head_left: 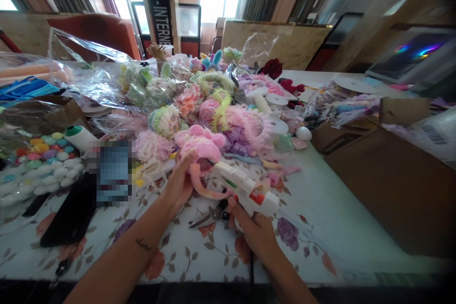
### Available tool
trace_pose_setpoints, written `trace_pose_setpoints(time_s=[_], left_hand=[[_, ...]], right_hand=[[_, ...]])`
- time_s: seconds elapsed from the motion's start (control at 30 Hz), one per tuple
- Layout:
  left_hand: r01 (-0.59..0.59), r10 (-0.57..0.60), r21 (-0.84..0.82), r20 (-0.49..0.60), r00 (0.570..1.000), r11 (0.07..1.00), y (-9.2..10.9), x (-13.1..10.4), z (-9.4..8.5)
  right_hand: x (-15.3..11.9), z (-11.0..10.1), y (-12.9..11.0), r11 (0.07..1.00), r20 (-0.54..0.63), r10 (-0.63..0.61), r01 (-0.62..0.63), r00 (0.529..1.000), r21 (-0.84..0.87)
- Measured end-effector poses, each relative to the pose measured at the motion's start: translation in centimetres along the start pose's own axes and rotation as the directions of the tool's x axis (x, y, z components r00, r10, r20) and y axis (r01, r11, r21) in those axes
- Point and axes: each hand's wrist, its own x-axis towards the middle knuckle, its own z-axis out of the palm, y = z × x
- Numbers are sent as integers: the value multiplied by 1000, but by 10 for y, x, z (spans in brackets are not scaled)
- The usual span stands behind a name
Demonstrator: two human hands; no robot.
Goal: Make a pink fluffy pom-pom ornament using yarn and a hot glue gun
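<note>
My left hand (181,178) is closed around the lower left side of a fluffy pink headband (199,145) with rounded pompom-like bumps on top. A peach fuzzy strip (203,190) hangs from it and curves toward my right hand. In my right hand (249,228) is a white hot glue gun (245,187) with orange-red parts, its nozzle pointing up left at the headband's underside. Whether the nozzle touches the fabric I cannot tell. Beneath the glue gun a pair of pruning-type scissors (210,217) lies on the floral tablecloth (171,251).
Yarn and trims (245,126) in pastel colours are heaped behind my hands. At left lie a black phone (69,213), a thread cone (79,138) and bagged pompoms (42,171). A cardboard box (392,180) stands at right, near a white ball (304,133).
</note>
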Motion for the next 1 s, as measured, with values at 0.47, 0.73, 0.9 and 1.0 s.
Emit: trace_pose_setpoints(time_s=[0.47,0.73,0.9,1.0], left_hand=[[16,-16,-34,-2,1000,999,2,0,2],[7,-9,-43,-33,999,999,3,-1,5],[22,-23,-66,-6,1000,998,4,0,4],[19,-21,-82,-18,1000,996,4,0,4]], right_hand=[[1,0,1,1000,-7,22,-22,1000,-19],[-5,1,-1,984,66,171,-167,983,-65],[1,0,3,999,-9,-6,5,1000,-33],[1,0,5,998,-7,9,-10,1000,-57]])
